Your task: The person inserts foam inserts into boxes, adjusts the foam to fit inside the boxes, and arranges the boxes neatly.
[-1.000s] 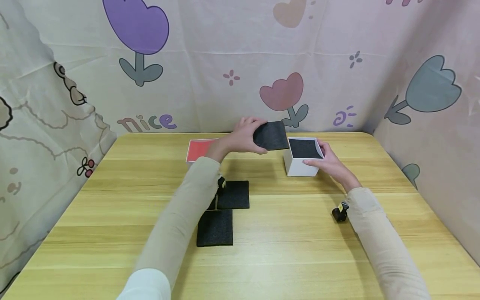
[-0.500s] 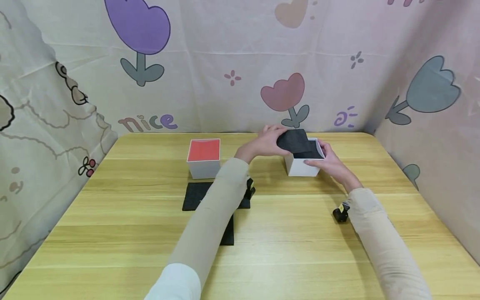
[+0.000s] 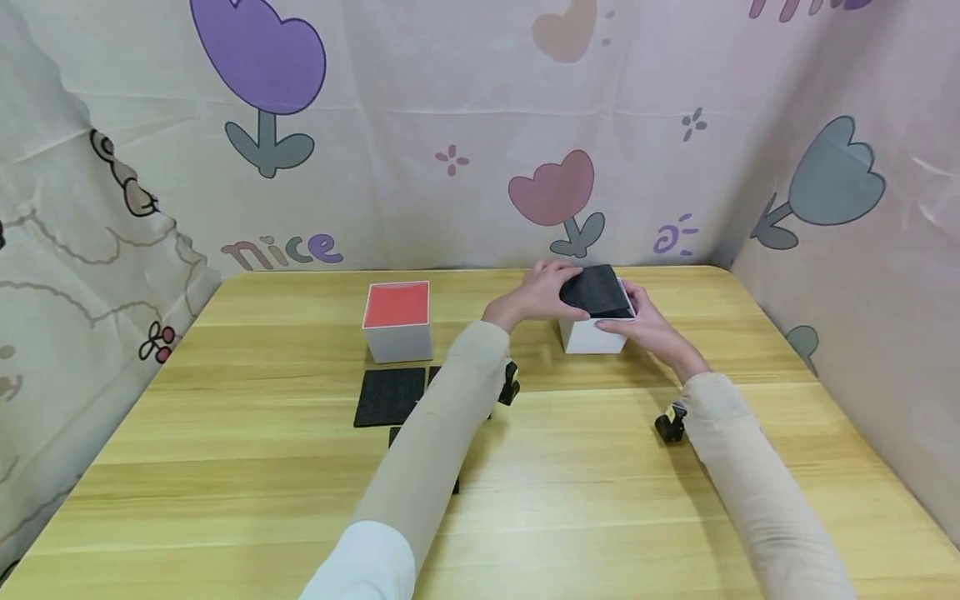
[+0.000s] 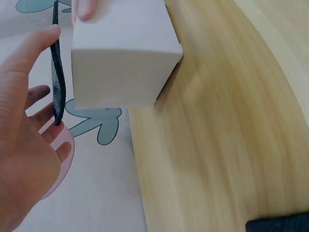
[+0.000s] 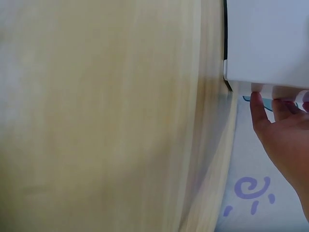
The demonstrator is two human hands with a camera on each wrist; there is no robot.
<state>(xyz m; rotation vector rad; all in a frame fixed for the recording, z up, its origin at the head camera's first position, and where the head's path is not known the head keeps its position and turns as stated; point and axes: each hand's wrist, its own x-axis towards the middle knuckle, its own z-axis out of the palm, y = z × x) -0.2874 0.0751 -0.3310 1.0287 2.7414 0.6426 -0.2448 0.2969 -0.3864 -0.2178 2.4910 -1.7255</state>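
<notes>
Our left fingers (image 4: 36, 46) pinch the black square (image 3: 597, 290), our right fingers (image 5: 259, 113) grip the right-side white box (image 3: 592, 337), and a crooked push could jam the square.

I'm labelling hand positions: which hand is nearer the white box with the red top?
Left. The left hand is right of the red-topped box, holding a black square over the other white box; the right hand is farther right, holding that other box.
</notes>
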